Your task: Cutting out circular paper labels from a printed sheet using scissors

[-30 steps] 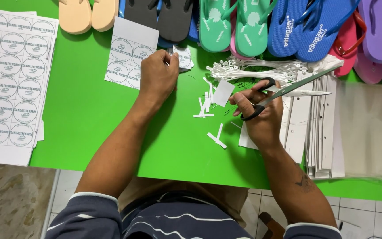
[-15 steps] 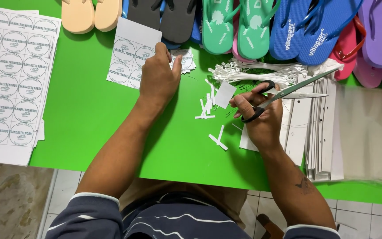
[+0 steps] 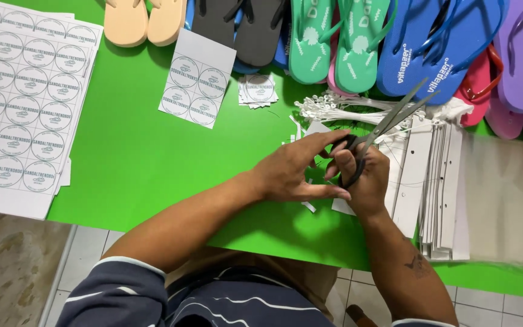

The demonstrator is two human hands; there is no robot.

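Since the earlier frames the left hand (image 3: 292, 172) had come away from the small stack of cut round-label squares (image 3: 258, 90) near the sandals and crossed to the right hand (image 3: 361, 178), its fingers loosely spread with the forefinger stretched toward the scissor handles. The right hand stayed closed through the black loops of the grey-bladed metal scissors (image 3: 378, 134), whose blades pointed up and to the right, slightly parted, over the bundle of white plastic tag fasteners (image 3: 334, 109). Whether the left fingertips pinched a paper scrap could not be told; the hands hid that spot. Thin white paper offcuts (image 3: 309, 206) lay on the bright green table (image 3: 140, 169) just under the hands. A small white sheet of four round labels (image 3: 197, 79) rested further up the table, and a large white sheet of round printed labels (image 3: 22, 103) lay well apart at the left edge. White punched card strips (image 3: 431, 181) were stacked beside the right wrist, with clear plastic bags (image 3: 506, 194) beyond them. A row of coloured foam flip-flops (image 3: 334, 36) lined the far edge.
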